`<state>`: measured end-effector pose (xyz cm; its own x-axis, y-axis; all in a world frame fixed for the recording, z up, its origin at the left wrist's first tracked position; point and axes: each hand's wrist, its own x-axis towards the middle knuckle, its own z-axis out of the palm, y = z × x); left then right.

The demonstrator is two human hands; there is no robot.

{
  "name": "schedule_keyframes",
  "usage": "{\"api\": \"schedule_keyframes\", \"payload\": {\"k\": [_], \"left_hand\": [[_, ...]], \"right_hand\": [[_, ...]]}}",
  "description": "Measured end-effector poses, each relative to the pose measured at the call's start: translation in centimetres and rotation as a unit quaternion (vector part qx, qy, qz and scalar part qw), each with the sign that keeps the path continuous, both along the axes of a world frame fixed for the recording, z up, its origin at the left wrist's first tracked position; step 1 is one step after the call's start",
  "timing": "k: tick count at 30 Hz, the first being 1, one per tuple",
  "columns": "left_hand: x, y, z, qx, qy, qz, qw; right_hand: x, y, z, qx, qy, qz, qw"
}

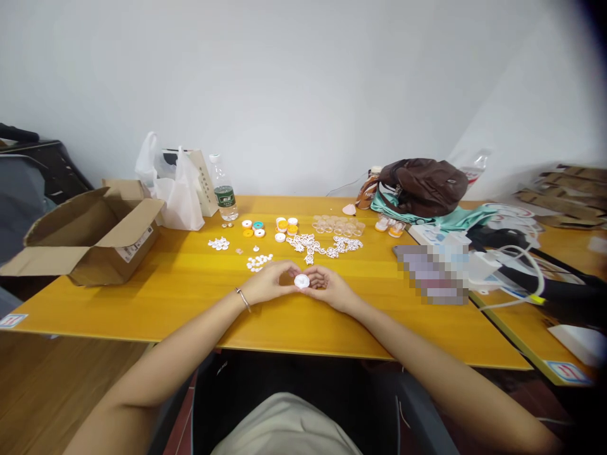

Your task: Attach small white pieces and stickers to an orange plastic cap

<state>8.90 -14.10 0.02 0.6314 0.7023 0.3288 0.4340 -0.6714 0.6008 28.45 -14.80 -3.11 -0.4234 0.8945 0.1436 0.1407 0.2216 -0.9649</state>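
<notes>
Disc (301, 281) between left hand (270, 282) and right hand (334, 292); table's front edge (303, 347) near.

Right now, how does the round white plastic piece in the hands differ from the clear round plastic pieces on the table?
The round white piece looks opaque; the clear round pieces are see-through.
The white piece is held between left hand and right hand; the clear pieces sit clustered on the yellow table.
Shared: round outline.
</notes>
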Motion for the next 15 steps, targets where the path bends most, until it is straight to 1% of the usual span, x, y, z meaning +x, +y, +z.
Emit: {"api": "schedule_keyframes", "payload": {"k": [2,4,7,10,12,13,15], "left_hand": [[0.1,-0.1,0.3,0.028,-0.007,0.016,0.999],[0.2,-0.2,0.3,0.055,-0.005,0.033,0.998],[0.3,-0.4,-0.2,0.079,-0.006,0.047,0.996],[0.0,-0.1,-0.1,0.075,0.002,0.037,0.997],[-0.7,1.0,0.8,0.078,0.017,0.038,0.996],[-1.1,1.9,1.5,0.083,0.023,0.053,0.995],[-1.8,4.4,3.3,0.078,0.03,0.132,0.988]], "right_hand": [[-0.2,0.0,0.1,-0.057,0.066,-0.005,0.996],[-0.3,0.1,0.3,-0.09,0.102,-0.015,0.991],[-0.3,0.1,0.4,-0.108,0.126,-0.029,0.986],[-0.3,0.2,0.4,-0.122,0.137,-0.044,0.982],[-0.3,0.3,0.2,-0.141,0.14,-0.056,0.978],[-0.3,0.4,0.1,-0.15,0.141,-0.061,0.977],[-0.2,0.5,0.0,-0.162,0.14,-0.071,0.974]]}}
